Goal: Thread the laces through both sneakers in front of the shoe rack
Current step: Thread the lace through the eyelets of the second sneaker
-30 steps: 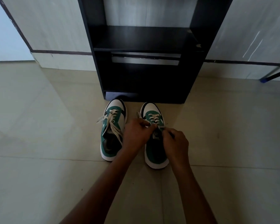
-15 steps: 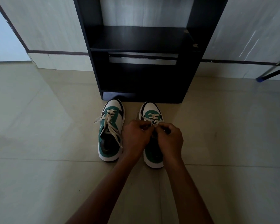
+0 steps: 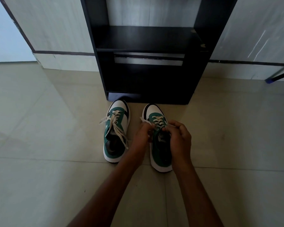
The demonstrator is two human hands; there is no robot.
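Green-and-white sneakers sit side by side on the tiled floor (image 3: 39, 161), toes pointing at the black shoe rack (image 3: 147, 63) just beyond them. Left sneaker (image 3: 116, 133) is untouched — its white lace (image 3: 116, 126) is threaded through the lower eyelets, and the loose ends trail over the tongue and off to the side. Right sneaker (image 3: 159, 145) has both hands on it, over the upper eyelets. Left hand (image 3: 142, 135) pinches one end of the right sneaker's lace (image 3: 157, 121), a short bit of it sticking out past the knuckles toward the gap between the shoes. Right hand (image 3: 179, 136) has its grip narrowed on the other end, thumb and forefinger tight together near the top eyelet on that side. Crossed rows of lace show between the toe and the fingers; what lies under the hands is hidden. Both forearms reach in from the bottom edge of the view. The rack's shelves hold nothing visible — a pale wall panel (image 3: 52, 27) stands behind. A dark bar with a blue tip (image 3: 269, 80) angles in at the far right near the floor.
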